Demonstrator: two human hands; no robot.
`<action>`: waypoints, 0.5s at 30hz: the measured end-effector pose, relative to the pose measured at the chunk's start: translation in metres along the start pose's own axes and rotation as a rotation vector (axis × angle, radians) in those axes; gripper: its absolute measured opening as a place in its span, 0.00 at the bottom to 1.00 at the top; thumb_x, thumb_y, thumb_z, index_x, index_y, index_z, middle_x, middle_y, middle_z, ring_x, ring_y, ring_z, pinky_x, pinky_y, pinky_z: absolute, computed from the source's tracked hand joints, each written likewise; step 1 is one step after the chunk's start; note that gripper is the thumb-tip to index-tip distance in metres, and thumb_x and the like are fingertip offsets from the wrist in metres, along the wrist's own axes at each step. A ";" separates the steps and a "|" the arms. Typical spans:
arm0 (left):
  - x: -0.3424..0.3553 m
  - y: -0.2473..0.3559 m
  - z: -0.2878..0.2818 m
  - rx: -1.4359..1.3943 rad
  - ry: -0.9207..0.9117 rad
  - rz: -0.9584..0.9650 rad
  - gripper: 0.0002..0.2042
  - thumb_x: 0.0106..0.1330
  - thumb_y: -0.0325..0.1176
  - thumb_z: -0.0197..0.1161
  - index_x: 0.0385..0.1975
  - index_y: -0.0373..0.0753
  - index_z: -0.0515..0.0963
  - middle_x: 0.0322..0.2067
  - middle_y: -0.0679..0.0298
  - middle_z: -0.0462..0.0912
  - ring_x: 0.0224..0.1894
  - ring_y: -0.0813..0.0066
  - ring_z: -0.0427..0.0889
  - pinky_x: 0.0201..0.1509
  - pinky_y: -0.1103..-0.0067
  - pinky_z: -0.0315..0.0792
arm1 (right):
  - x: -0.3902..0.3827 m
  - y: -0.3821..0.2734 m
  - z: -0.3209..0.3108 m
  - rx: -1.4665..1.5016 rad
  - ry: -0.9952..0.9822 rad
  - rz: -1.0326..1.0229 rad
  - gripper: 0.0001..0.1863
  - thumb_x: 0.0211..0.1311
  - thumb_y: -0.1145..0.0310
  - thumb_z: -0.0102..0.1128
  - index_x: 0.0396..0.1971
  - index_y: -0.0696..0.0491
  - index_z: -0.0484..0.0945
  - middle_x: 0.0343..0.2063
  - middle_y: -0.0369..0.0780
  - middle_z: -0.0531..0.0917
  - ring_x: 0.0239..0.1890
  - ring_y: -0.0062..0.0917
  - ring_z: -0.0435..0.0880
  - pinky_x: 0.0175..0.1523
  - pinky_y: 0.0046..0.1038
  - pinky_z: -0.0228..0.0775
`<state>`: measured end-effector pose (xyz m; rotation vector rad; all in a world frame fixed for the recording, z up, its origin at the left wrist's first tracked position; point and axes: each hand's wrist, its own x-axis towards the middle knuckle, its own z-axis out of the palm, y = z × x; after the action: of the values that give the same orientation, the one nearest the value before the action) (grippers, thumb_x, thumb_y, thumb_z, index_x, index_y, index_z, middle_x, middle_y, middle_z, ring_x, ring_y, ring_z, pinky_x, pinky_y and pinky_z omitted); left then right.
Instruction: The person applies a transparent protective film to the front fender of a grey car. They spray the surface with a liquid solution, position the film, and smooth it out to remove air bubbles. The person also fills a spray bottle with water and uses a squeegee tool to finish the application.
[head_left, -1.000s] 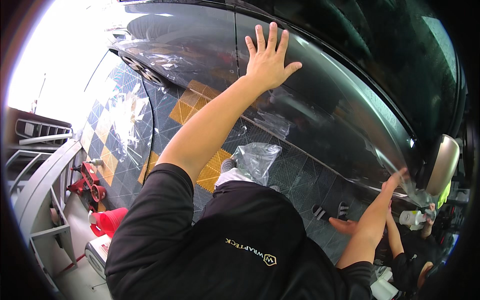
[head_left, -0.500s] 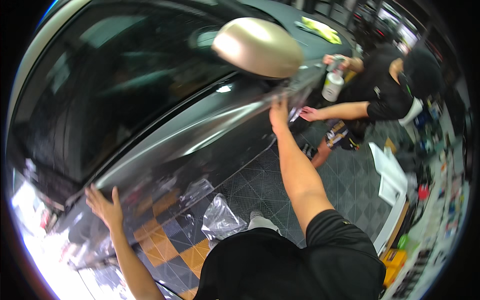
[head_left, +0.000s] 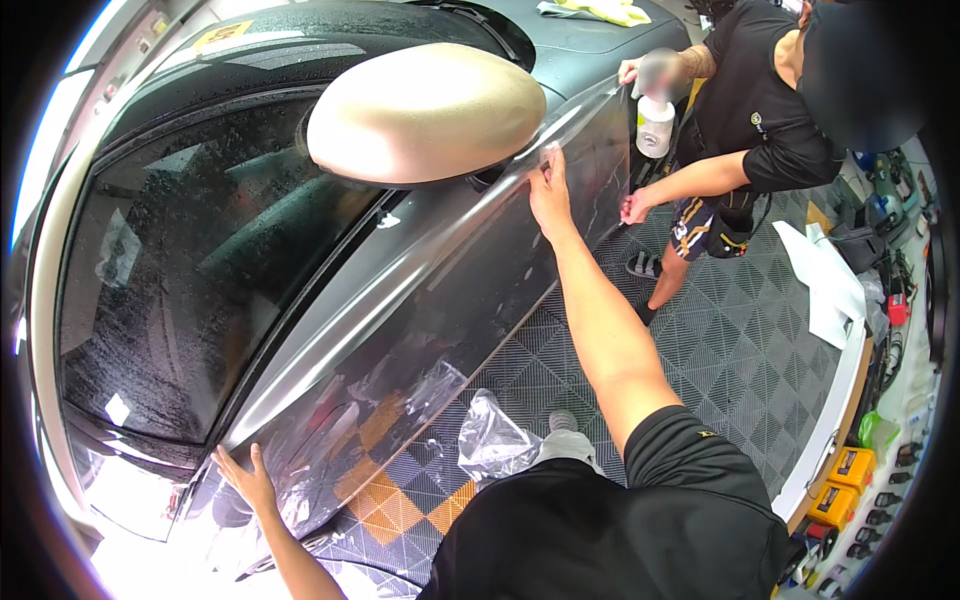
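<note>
Garage floor of grey tiles [head_left: 740, 330] runs beside a dark car door [head_left: 420, 300].

Clear film [head_left: 400, 330] lies stretched along the door under the mirror [head_left: 425, 110]; the right hand [head_left: 550, 195] pinches its upper edge in a narrow grip, the left hand [head_left: 245, 480] presses flat and spread on its lower end. Beyond, another person's hand holds a spray bottle [head_left: 655, 120]; crumpled plastic [head_left: 490, 440] lies below.
</note>
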<state>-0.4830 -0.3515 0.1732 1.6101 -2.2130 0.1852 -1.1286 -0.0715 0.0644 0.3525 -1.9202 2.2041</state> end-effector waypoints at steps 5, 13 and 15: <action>0.000 0.008 -0.007 0.007 -0.027 0.010 0.41 0.65 0.55 0.60 0.70 0.36 0.54 0.72 0.44 0.48 0.74 0.43 0.46 0.75 0.58 0.44 | -0.012 0.002 -0.013 0.024 0.058 0.005 0.32 0.67 0.69 0.54 0.68 0.57 0.56 0.65 0.52 0.65 0.63 0.41 0.70 0.63 0.32 0.65; 0.004 0.014 -0.004 -0.049 0.008 0.007 0.44 0.61 0.56 0.65 0.70 0.37 0.54 0.72 0.44 0.49 0.73 0.39 0.46 0.76 0.59 0.44 | 0.064 -0.127 -0.061 -0.562 -0.354 -0.399 0.38 0.54 0.80 0.53 0.68 0.46 0.61 0.58 0.47 0.74 0.39 0.39 0.84 0.48 0.34 0.74; 0.001 -0.003 -0.010 0.003 0.013 -0.009 0.44 0.61 0.56 0.64 0.70 0.37 0.54 0.72 0.44 0.49 0.73 0.40 0.46 0.76 0.59 0.44 | 0.078 -0.142 -0.057 -0.656 -0.519 -0.320 0.35 0.53 0.78 0.55 0.65 0.47 0.64 0.53 0.47 0.77 0.37 0.39 0.83 0.46 0.35 0.74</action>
<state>-0.4783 -0.3498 0.1825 1.6160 -2.1962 0.1964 -1.1624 0.0038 0.2151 1.0883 -2.4767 1.2584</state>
